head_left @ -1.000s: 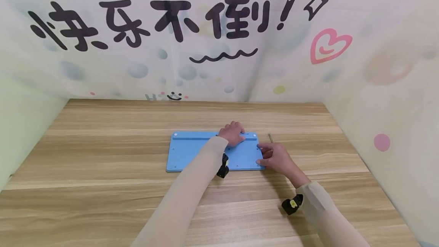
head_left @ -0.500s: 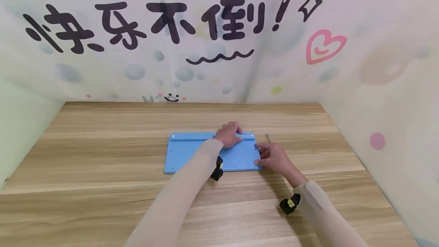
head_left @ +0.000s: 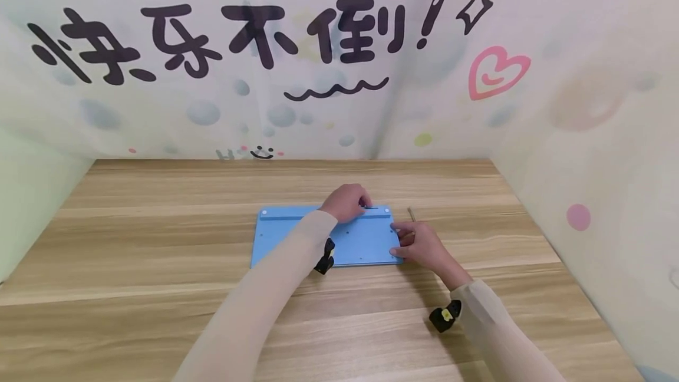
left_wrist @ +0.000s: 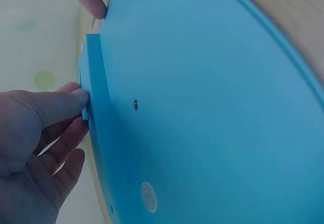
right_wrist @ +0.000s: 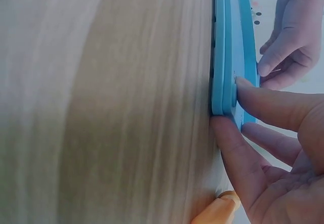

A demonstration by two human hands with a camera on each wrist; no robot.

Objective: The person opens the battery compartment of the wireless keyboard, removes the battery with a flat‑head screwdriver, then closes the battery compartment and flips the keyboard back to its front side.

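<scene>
One board (head_left: 366,245), left hand (head_left: 343,202) pinching far edge, right hand (head_left: 426,246) gripping end

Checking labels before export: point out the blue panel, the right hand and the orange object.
Blue panel (head_left: 354,244): head view, on its flat upward face.
Right hand (head_left: 427,246): head view, on the back of the hand.
Orange object (right_wrist: 217,212): right wrist view, middle of its visible part.

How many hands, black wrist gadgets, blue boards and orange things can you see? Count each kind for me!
Left hand and right hand: 2
Black wrist gadgets: 2
Blue board: 1
Orange thing, partly out of the right wrist view: 1
Total: 6
</scene>
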